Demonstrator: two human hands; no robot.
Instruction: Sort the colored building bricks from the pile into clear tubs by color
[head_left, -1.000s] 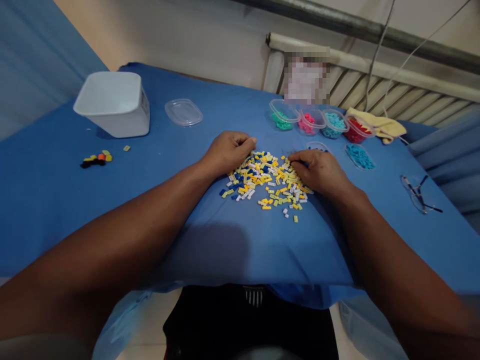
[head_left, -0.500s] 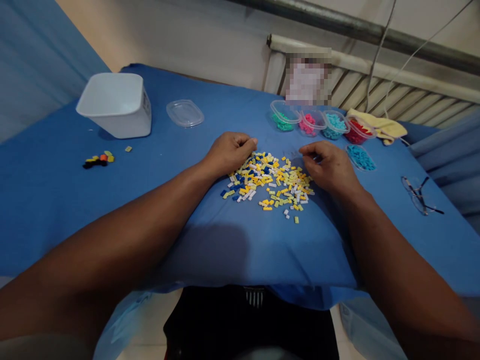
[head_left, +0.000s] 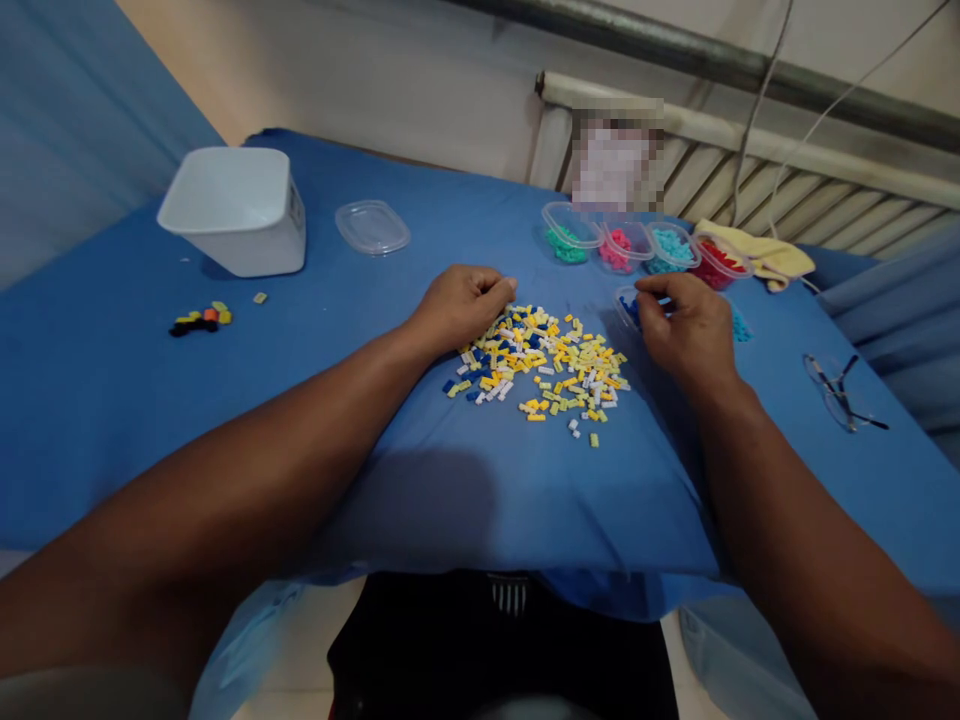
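Observation:
A loose pile of small toy bricks point(head_left: 559, 362), mostly yellow, white, pale green and dark blue, lies on the blue cloth before me. My left hand point(head_left: 471, 300) rests at the pile's upper left edge, its fingers curled and thumb against the index finger; what it holds, if anything, is hidden. To the right of the pile, my right hand point(head_left: 686, 325) is over the edge of a clear tub point(head_left: 624, 312) with dark blue bricks, which it partly covers. Its thumb and fingertips are pinched together, and I cannot make out anything between them.
Clear tubs of green bricks point(head_left: 566, 246), pink bricks point(head_left: 616, 250), light blue bricks point(head_left: 670, 248) and red bricks point(head_left: 720, 264) line the back right. Beyond them lies a yellow cloth point(head_left: 757, 256). Glasses point(head_left: 840, 392) lie at right. A white bin point(head_left: 232, 225) and clear lid point(head_left: 373, 228) stand left.
My right hand has moved right, away from the pile, uncovering part of the tub of dark blue bricks and now covering much of the turquoise bricks. My left hand has stayed put.

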